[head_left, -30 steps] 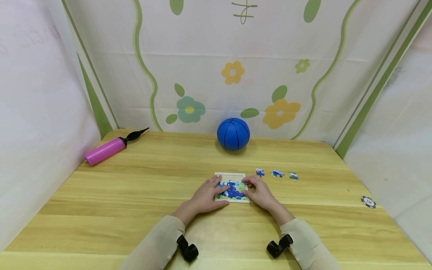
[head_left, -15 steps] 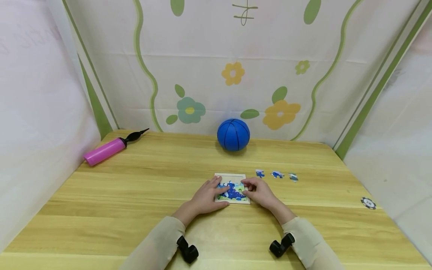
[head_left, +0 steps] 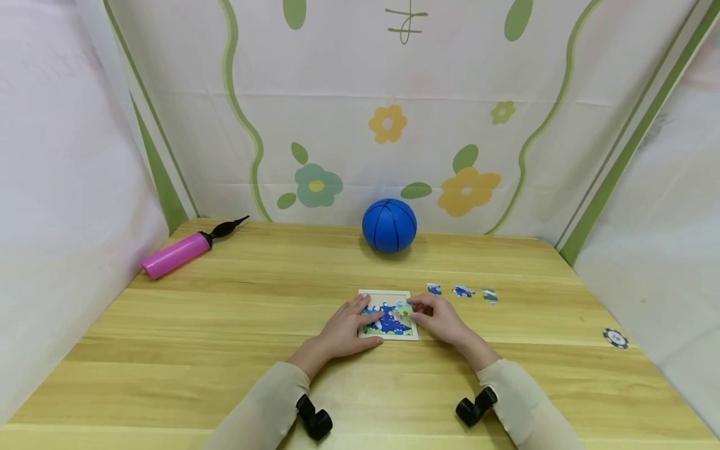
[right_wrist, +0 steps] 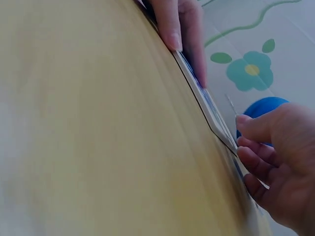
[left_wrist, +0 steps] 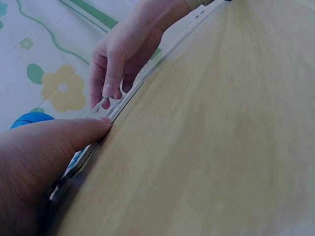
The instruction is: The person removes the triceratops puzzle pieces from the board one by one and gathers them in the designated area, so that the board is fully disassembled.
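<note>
A small jigsaw puzzle in a pale wooden frame [head_left: 388, 336] lies on the table, partly filled with blue and green pieces. My left hand [head_left: 347, 328] rests on its left side, fingers spread straight over the pieces, thumb along the near edge. Just above the right edge, my right hand [head_left: 441, 317] pinches a puzzle piece [right_wrist: 231, 105] between thumb and forefinger. That piece stands tilted up, nearly edge-on in the right wrist view. Beyond the right hand lie three loose puzzle pieces: a blue one [head_left: 434, 289], another blue one [head_left: 464, 291] and a greenish one [head_left: 490, 295].
A blue basketball [head_left: 389, 225] stands at the back of the wooden table [head_left: 253, 312]. A pink hand pump [head_left: 177, 254] with a black nozzle lies at the back left. Near the right edge is a round black-and-white chip [head_left: 615, 338]. Patterned cloth [head_left: 349, 144] hangs behind.
My right hand has shifted slightly right from the puzzle's right side, with the piece now tilted up between its fingertips. The left hand stays in place.
</note>
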Action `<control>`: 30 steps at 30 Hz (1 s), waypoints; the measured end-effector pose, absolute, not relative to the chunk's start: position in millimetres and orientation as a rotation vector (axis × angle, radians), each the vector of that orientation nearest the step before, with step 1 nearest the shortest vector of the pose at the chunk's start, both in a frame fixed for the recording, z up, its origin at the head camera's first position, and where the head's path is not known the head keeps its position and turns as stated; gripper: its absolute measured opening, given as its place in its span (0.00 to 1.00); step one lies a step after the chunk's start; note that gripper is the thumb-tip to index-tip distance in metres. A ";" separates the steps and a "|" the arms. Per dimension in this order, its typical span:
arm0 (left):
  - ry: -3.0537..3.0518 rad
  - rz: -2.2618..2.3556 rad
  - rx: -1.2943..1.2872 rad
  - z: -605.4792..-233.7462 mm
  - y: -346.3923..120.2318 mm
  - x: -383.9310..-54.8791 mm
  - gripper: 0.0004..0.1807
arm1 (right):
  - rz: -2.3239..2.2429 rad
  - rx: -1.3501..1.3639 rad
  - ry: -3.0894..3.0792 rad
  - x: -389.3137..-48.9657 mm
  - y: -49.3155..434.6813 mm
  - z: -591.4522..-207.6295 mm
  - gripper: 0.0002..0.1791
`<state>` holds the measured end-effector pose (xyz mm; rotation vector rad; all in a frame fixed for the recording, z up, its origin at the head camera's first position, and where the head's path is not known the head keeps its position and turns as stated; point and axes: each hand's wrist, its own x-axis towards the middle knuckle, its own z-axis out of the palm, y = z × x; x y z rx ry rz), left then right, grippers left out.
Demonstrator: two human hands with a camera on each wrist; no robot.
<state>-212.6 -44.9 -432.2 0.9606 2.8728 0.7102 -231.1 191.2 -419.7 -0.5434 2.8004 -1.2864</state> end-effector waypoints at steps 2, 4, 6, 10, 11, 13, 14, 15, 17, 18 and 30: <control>2.871 0.710 0.958 -432.2 -44.4 -212.6 0.32 | -1.314 -0.547 2.794 -231.8 199.0 -417.0 0.14; 2.872 0.707 0.959 -432.2 -44.2 -212.6 0.32 | -1.328 -0.576 2.803 -232.3 208.2 -413.7 0.15; 2.874 0.709 0.962 -431.7 -44.1 -212.4 0.32 | -1.350 -0.604 2.815 -232.2 218.6 -409.8 0.15; 2.878 0.708 0.965 -432.2 -44.2 -212.5 0.32 | -1.349 -0.587 2.837 -229.9 241.6 -404.7 0.17; 2.879 0.706 0.965 -432.4 -44.3 -212.4 0.32 | -1.347 -0.565 2.840 -228.7 247.7 -403.6 0.17; 2.879 0.703 0.962 -432.7 -44.7 -212.3 0.32 | -1.330 -0.511 2.855 -226.3 260.2 -402.6 0.18; 2.877 0.703 0.958 -432.7 -44.8 -212.3 0.32 | -1.322 -0.482 2.862 -225.1 266.8 -402.0 0.18; 2.878 0.705 0.955 -432.5 -45.1 -212.1 0.32 | -1.316 -0.458 2.870 -224.0 273.2 -401.3 0.18; 2.877 0.710 0.952 -432.1 -45.1 -211.8 0.32 | -1.306 -0.408 2.884 -222.0 287.0 -400.6 0.19; 2.876 0.712 0.950 -432.0 -45.1 -211.8 0.32 | -1.295 -0.385 2.893 -221.2 293.7 -400.3 0.20; 2.878 0.718 0.955 -433.3 -45.3 -212.0 0.32 | -1.238 -0.276 2.947 -218.3 352.2 -408.4 0.21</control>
